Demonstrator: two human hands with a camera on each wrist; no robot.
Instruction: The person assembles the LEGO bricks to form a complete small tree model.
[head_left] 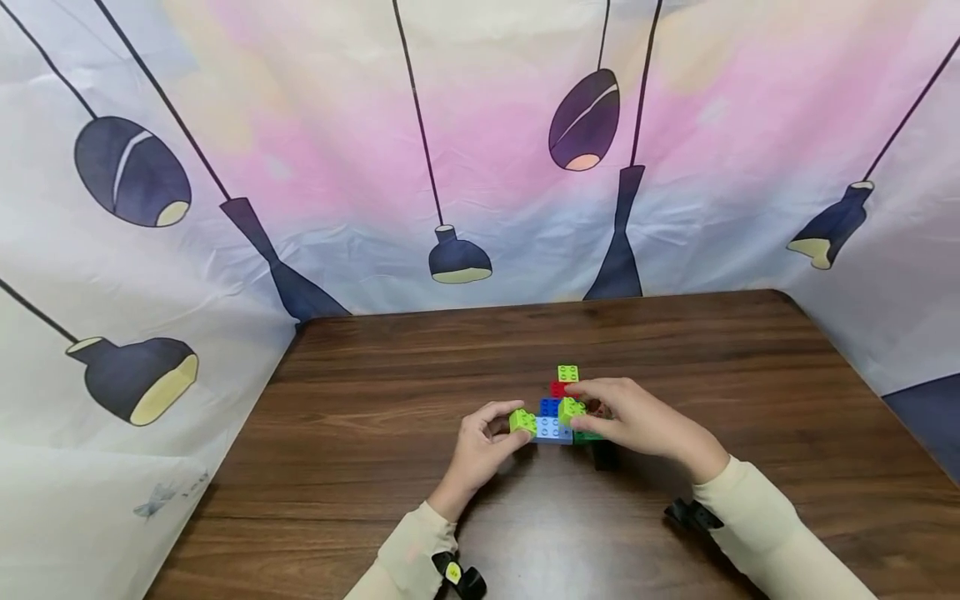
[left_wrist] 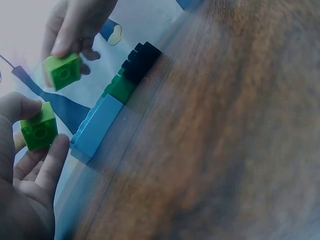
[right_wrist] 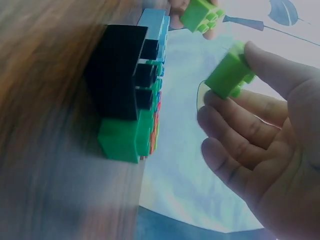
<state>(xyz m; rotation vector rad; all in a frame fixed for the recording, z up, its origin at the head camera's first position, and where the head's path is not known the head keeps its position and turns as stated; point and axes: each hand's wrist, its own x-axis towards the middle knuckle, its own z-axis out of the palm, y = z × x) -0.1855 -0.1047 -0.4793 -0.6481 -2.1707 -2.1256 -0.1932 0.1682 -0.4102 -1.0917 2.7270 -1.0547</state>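
Head view, 12 o'clock = away from you: your left hand (head_left: 480, 442) is clamped on the left lime block (head_left: 522, 422), thumb and fingers on opposite sides, held up off the counter (head_left: 360, 467) and clear of the row at about 10 o'clock from the light blue block (head_left: 551, 430). Your right hand (head_left: 652, 421) pinches the right lime block (head_left: 572, 410) — also up in the air, over the group, at about 2 o'clock from the light blue one. Both held blocks show studs up in that view. On the counter, the dark blue block (head_left: 549, 407) sits at 12 from light blue; beyond it, near 12:30, come the red block (head_left: 558, 389) and a far lime block (head_left: 567, 372). The green block (head_left: 588, 436) touches light blue at 3, with the black block (head_left: 603, 457) against it at 4 — your right hand hides part of that side.
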